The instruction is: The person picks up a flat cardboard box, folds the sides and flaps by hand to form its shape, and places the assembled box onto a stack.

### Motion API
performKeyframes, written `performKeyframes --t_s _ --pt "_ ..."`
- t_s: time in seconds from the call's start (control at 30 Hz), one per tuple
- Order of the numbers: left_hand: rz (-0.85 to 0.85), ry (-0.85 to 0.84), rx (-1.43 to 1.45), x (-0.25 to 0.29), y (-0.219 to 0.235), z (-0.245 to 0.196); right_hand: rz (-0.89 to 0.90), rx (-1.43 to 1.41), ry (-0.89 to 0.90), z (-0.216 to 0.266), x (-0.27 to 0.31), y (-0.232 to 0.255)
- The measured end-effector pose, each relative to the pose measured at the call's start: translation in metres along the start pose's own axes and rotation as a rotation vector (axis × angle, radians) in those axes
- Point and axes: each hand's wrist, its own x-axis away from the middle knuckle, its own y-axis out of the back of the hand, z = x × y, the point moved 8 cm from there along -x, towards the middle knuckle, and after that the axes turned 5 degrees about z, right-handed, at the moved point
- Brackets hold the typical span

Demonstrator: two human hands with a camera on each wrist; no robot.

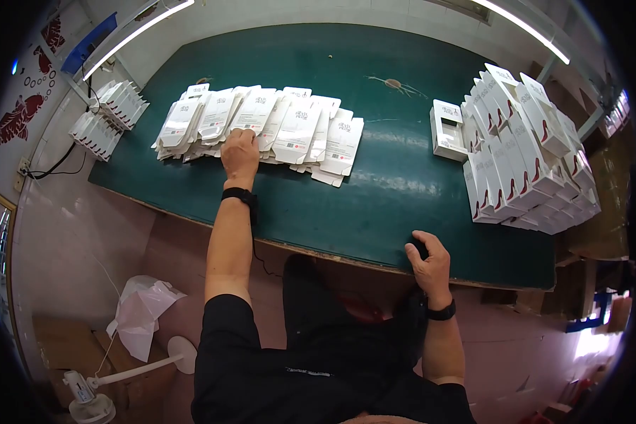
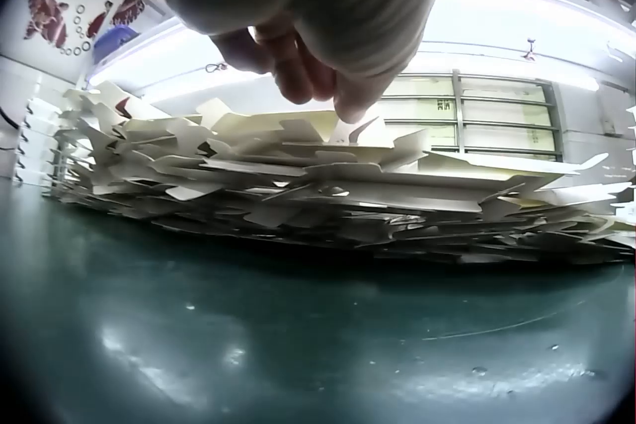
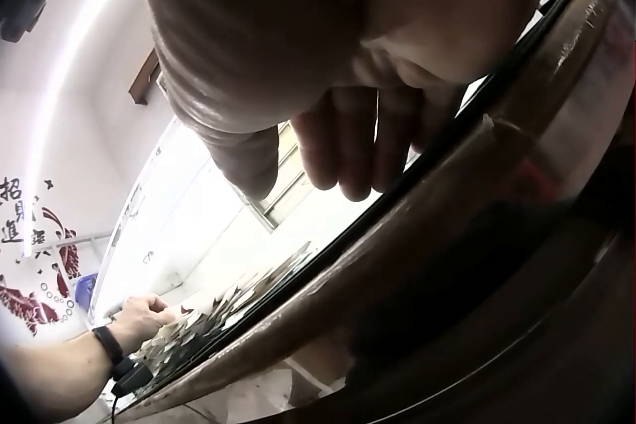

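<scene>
Flattened white cardboard boxes point(image 1: 300, 131) with print on them lie in a wide, overlapping pile on the green table point(image 1: 396, 205). My left hand point(image 1: 240, 152) is at the near edge of the pile, fingers bent down, pinching the end of a flattened box point(image 1: 255, 112). In the left wrist view the fingertips point(image 2: 353, 106) meet the raised flaps at the top of the pile. By the table's front edge, my right hand point(image 1: 431, 265) holds nothing, its fingers loosely curved and the thumb apart.
Folded white boxes point(image 1: 516, 169) with red shoe prints stand stacked at the right, one open box point(image 1: 448, 131) beside them. More white boxes point(image 1: 97, 134) stand at the far left. A white fan point(image 1: 180, 355) and a plastic bag point(image 1: 140, 314) are below at the left.
</scene>
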Motion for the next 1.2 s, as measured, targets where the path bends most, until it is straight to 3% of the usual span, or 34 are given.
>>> performKeyframes --t_s 0.13,0.33,0.47,0.57,0.7,0.73,0.83,0.87,0.97,1.13,1.2 --pt "-0.116 -0.006 0.049 0.004 0.011 -0.003 -0.009 -0.003 0.015 0.001 0.0 0.0" --pt "-0.394 -0.049 0.241 0.038 0.077 -0.033 0.026 -0.052 -0.028 -0.004 0.0 0.002" --pt "-0.451 -0.116 0.507 0.077 0.12 -0.07 0.037 -0.293 -0.123 -0.015 0.0 -0.002" --pt "-0.41 -0.211 0.618 0.106 0.137 -0.096 -0.022 -0.813 -0.184 -0.013 -0.011 -0.005" --pt "-0.282 -0.252 0.889 0.137 0.146 -0.131 0.038 -1.037 -0.283 -0.006 -0.02 -0.01" --pt "-0.275 -0.253 0.898 0.143 0.146 -0.134 0.029 -1.033 -0.289 -0.01 -0.019 -0.009" --pt "-0.202 -0.231 1.056 0.154 0.142 -0.141 0.362 -0.851 -0.309 -0.015 -0.01 -0.032" --pt "-0.198 -0.233 1.063 0.155 0.142 -0.143 0.355 -0.849 -0.313 -0.014 -0.008 -0.03" --pt "-0.179 -0.197 1.15 0.157 0.141 -0.142 0.307 -0.326 -0.135 0.0 -0.006 -0.023" --pt "-0.119 -0.189 1.268 0.158 0.135 -0.153 0.492 -0.711 -0.127 0.019 0.006 -0.053" --pt "-0.069 -0.204 1.32 0.158 0.129 -0.159 0.572 -0.972 -0.219 0.026 0.011 -0.065"
